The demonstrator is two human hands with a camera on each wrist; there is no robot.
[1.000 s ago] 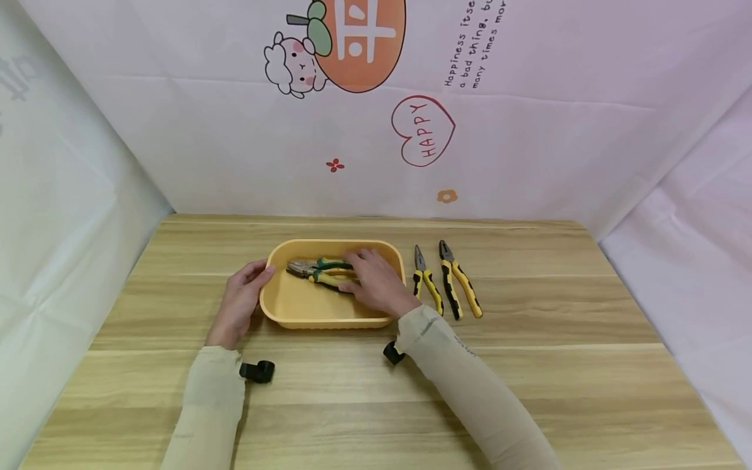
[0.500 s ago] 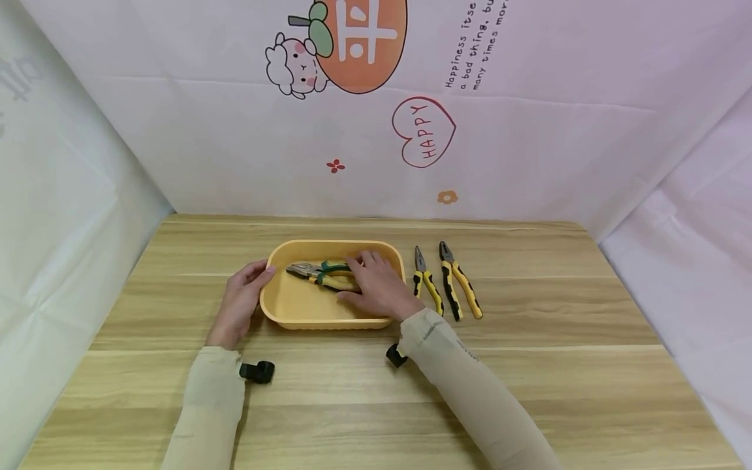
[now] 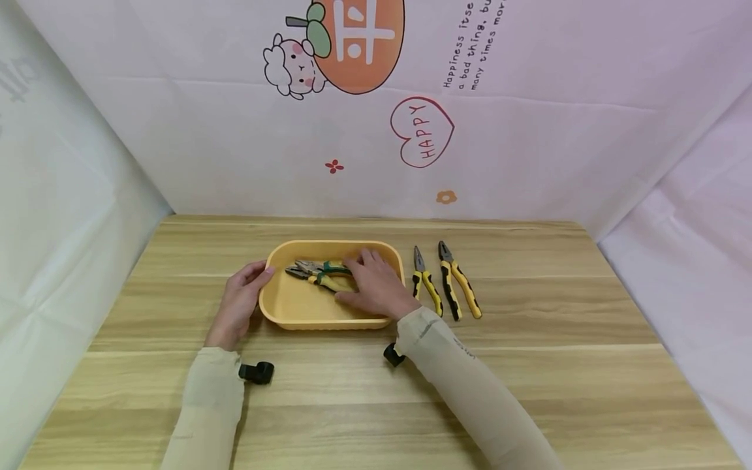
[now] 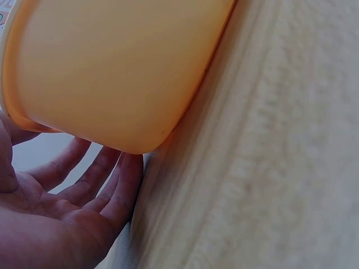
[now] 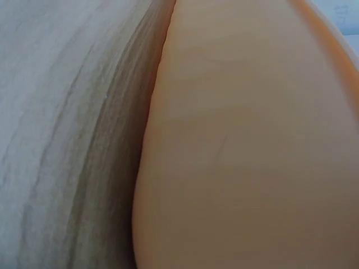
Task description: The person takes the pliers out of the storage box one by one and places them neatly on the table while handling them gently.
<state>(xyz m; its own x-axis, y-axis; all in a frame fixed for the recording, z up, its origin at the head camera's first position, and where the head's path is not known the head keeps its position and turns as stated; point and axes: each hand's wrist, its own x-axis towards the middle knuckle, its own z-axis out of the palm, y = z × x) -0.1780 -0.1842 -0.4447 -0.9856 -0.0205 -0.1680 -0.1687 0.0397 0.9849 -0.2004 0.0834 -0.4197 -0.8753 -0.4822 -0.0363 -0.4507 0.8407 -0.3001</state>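
Observation:
A yellow plastic bin (image 3: 317, 310) stands on the table. My left hand (image 3: 239, 301) holds its left end, thumb over the rim and fingers against the outer wall, as the left wrist view shows. Inside lie two pliers side by side, heads to the left: green-and-yellow-handled pliers (image 3: 310, 266) at the back and yellow-and-dark-handled pliers (image 3: 331, 284) in front. Reaching over the bin's right end, my right hand (image 3: 376, 285) grips their handle ends, which it covers. The right wrist view shows only the bin's outer wall (image 5: 252, 145) and the table.
Right of the bin lie slim-nosed pliers (image 3: 420, 261) with yellow-and-black handles, and larger pliers (image 3: 446, 253) beside them. A printed white cloth (image 3: 529, 156) hangs behind the wooden table (image 3: 329, 391).
The two pliers in the bin have shifted slightly under my right hand, whose fingers and thumb have moved a little at the handles. My left hand stays on the bin.

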